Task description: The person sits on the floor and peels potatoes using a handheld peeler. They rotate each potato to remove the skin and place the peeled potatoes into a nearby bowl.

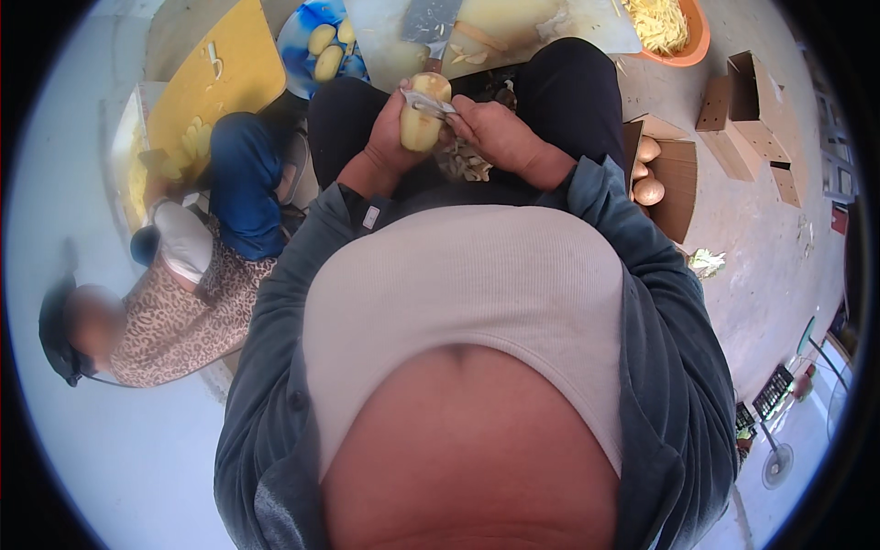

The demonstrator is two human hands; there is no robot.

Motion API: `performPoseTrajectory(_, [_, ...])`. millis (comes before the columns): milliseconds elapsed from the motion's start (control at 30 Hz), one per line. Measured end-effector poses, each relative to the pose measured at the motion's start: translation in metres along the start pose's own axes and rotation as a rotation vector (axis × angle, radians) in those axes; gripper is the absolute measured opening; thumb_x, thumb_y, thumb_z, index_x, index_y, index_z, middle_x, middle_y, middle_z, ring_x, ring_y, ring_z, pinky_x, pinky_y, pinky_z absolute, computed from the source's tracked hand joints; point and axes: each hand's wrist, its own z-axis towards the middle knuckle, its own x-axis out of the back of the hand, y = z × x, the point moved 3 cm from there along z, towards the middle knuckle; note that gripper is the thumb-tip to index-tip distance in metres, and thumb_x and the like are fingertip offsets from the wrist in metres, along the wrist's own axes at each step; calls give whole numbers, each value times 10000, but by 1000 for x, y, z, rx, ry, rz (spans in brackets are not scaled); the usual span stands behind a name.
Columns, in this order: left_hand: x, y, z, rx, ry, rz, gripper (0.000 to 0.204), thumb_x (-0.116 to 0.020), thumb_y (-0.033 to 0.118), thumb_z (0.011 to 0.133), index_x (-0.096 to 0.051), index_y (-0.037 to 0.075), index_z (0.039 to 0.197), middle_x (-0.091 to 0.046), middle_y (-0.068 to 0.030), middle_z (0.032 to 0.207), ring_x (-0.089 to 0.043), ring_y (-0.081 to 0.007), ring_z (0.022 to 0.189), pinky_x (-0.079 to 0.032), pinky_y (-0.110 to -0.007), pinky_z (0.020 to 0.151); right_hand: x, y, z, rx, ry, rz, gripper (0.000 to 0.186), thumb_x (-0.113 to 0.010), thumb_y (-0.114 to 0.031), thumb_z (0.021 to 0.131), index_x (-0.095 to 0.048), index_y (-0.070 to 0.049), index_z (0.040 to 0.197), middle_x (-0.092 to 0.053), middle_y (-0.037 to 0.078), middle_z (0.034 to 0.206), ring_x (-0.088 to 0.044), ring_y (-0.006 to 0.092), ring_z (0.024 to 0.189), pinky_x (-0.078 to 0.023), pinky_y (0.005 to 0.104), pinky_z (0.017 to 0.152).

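My left hand point(385, 137) grips a pale yellow, partly peeled potato point(423, 119) upright above my lap. A metal peeler point(427, 104) lies across the potato's upper part, held by my right hand point(495, 133). Potato peelings point(466, 167) sit heaped between my knees below the hands. Beyond my knees lies a white cutting board point(495, 27) with a broad cleaver point(429, 20) on it.
A blue bowl point(307, 37) at upper left holds peeled potatoes point(327, 62). An orange bowl point(689, 41) holds cut potato strips. An open cardboard box point(674, 174) to my right holds unpeeled potatoes point(648, 191). Another person point(183, 275) crouches at left by a yellow board point(220, 82).
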Motion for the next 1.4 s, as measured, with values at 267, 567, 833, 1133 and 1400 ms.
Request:
performPoseTrajectory(267, [4, 3, 3, -43, -16, 95, 439, -402, 486, 955, -532, 129, 1173, -604, -105, 1056, -596, -268, 903, -496, -379, 696, 2, 4, 4, 35, 83, 39, 235, -477, -261, 944, -505, -28, 950, -628, 221, 779, -611, 409, 768, -492, 488, 681])
performPoseTrajectory(567, [0, 0, 1, -35, -19, 219, 485, -350, 468, 977, -518, 66, 1190, -617, -141, 1020, -609, -276, 864, -496, -377, 667, 9, 13, 10, -16, 180, -109, 234, -476, -244, 959, -432, -20, 909, -577, 238, 744, -572, 438, 725, -457, 497, 617])
performPoseTrajectory(833, [5, -2, 2, -21, -44, 210, 490, -346, 465, 979, -518, 50, 1175, -611, -132, 1033, -606, -277, 842, -490, -375, 652, 2, 17, 10, -36, 109, -130, 282, -446, -301, 963, -450, -24, 912, -628, 222, 770, -616, 413, 740, -494, 500, 650])
performPoseTrajectory(1133, [14, 0, 7, -21, 28, 69, 443, -375, 485, 963, -537, 115, 1146, -599, -98, 1061, -586, -259, 893, -482, -388, 659, -3, 3, 1, -13, -42, -42, 269, -451, -280, 958, -479, -14, 976, -628, 233, 798, -614, 415, 784, -490, 492, 693])
performPoseTrajectory(1400, [18, 2, 9, -23, 47, 80, 451, -393, 509, 939, -541, 128, 1132, -600, -85, 1044, -584, -266, 908, -514, -406, 717, -5, 1, -1, 27, -102, 10, 239, -469, -254, 949, -474, -16, 957, -620, 236, 813, -603, 423, 791, -483, 488, 700])
